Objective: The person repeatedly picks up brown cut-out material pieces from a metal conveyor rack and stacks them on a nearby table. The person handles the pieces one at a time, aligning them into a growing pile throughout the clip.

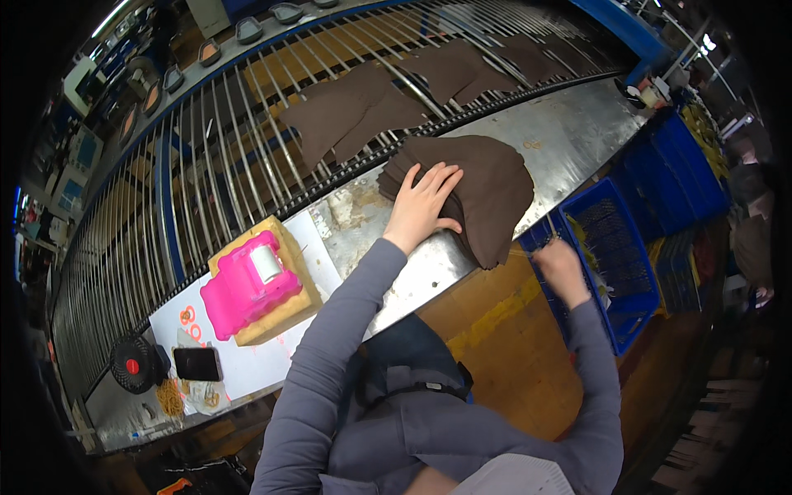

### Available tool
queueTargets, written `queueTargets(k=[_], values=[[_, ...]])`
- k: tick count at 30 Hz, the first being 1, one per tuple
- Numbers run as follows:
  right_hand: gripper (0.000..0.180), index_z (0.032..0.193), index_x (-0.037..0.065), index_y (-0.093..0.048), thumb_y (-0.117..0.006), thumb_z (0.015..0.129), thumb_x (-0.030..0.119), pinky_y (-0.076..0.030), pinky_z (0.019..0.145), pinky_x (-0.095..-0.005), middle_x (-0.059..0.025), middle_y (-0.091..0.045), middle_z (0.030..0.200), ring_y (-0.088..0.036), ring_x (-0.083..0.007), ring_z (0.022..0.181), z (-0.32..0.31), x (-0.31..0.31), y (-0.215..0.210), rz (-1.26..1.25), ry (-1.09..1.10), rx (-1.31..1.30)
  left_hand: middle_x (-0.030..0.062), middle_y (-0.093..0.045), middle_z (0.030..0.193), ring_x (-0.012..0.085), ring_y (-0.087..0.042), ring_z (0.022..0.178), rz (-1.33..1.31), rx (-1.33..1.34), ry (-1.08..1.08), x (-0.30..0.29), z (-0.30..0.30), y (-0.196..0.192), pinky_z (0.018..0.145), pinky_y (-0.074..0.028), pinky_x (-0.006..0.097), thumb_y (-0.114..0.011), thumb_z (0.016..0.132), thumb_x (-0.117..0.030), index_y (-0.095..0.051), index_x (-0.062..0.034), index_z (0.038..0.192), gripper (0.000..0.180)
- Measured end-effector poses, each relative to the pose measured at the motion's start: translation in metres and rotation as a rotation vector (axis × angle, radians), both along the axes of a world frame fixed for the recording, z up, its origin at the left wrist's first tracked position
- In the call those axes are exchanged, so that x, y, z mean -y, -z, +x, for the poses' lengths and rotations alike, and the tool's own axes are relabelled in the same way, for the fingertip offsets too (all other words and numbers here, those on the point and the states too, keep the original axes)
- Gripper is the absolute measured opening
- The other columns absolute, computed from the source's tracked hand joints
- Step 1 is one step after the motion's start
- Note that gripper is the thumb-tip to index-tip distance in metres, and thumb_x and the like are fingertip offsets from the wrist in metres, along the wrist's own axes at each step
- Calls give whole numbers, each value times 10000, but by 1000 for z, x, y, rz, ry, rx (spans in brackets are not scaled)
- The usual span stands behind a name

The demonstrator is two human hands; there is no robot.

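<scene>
Presumably soft and limp, the brown stack [495, 186] I'd grip by its edge; left hand [426, 205] fingers spread atop, right hand [563, 271] fingers unclear.

Counter [569, 124] runs across middle; bar conveyor [223, 157] behind it, loose pieces [342, 103] lying on bars. Mid-counter: stack of pieces [495, 190], left hand [426, 210] on top. Left of stack: paper sheet [252, 367], block [293, 311] on it, moulded holder [235, 293] on block. Farther left: phone [196, 364], elastic bands [170, 398] beside it, then fan [134, 363]. Right of counter: basket [634, 285], right hand [561, 268] near its left edge.
</scene>
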State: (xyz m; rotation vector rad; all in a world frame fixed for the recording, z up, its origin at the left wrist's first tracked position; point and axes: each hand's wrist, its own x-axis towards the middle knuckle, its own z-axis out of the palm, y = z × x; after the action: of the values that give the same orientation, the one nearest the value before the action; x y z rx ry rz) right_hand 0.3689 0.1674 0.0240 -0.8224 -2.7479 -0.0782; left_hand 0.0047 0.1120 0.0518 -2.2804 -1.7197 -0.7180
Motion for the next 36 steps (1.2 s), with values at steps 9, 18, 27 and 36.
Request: queueTargets(k=[9, 18, 27, 36], values=[[297, 1197, 50, -625, -544, 932, 158, -497, 907, -455, -123, -692, 1007, -648, -270, 999, -84, -191, 9, -581, 93, -119, 96, -515, 1340, 243, -498, 1103, 153, -126, -213, 11, 36, 11, 926, -389, 373, -693, 653, -603, -461, -297, 1457, 891], [578, 1240, 7, -641, -777, 813, 372, -481, 872, -341, -134, -593, 1075, -601, -272, 997, -105, -89, -12, -464, 457, -589, 84, -527, 1167, 230, -475, 1070, -9, 63, -259, -1, 51, -13, 972, -345, 420, -762, 688, -514, -557, -148, 1359, 792], [675, 1141, -70, -624, -919, 624, 248, -528, 693, -324, -87, -636, 872, -644, -196, 786, -102, -91, -34, -718, 623, -461, 280, -556, 1168, 418, -508, 1143, -96, 655, -459, -1, -8, -28, 970, -451, 441, -743, 724, -11, -517, 67, 1271, 596], [316, 1091, -102, -615, -678, 895, 137, -499, 764, -359, -222, -690, 939, -637, -386, 837, -122, -13, -53, -116, 367, -593, 177, -554, 1128, 352, -544, 1055, 69, 536, -510, 8, 8, -31, 851, -498, 449, -720, 770, -47, -581, 33, 1011, 289]])
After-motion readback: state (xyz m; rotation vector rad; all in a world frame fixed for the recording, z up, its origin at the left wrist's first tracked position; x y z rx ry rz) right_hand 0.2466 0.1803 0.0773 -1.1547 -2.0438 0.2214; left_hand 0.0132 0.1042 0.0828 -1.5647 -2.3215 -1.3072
